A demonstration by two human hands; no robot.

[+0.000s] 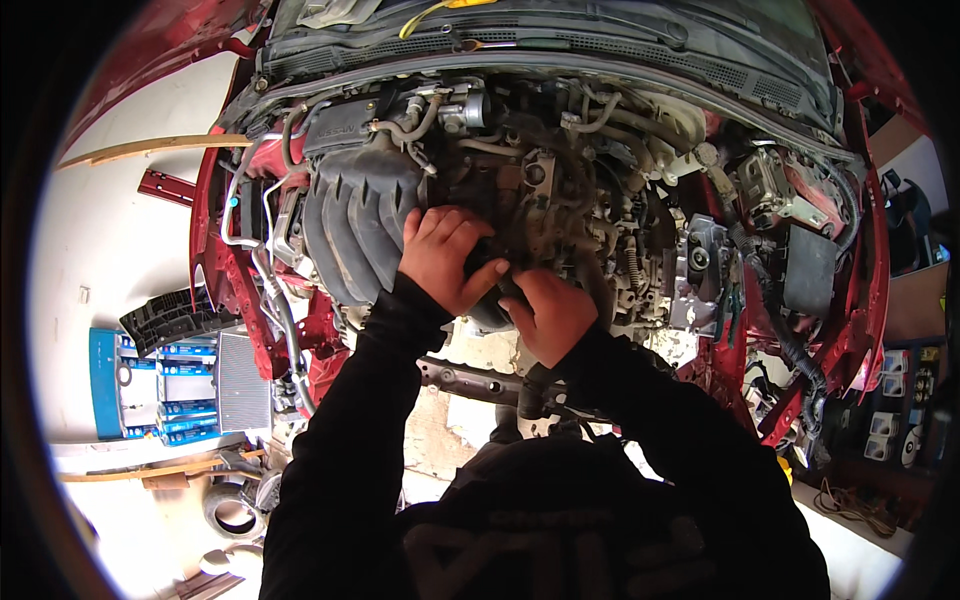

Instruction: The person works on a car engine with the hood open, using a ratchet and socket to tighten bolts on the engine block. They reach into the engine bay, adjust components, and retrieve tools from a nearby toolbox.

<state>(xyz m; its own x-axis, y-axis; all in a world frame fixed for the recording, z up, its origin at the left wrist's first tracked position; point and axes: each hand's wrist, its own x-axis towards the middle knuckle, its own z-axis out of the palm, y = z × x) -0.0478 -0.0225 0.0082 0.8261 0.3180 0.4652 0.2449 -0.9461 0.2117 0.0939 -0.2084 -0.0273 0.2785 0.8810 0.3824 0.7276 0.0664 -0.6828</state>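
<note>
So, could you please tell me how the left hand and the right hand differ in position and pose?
The left hand is beside the ribbed dark manifold; the right hand is farther right, clear of the ribs. The left hand reaches forward with several fingers showing; the right hand looks more curled. Both are bare, with black sleeves.

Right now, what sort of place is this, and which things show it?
Probably a car repair workshop: an exposed engine, a loose tyre at lower left, and a green-handled tool.

Left hand (443, 258) beside right hand (552, 314)
</note>
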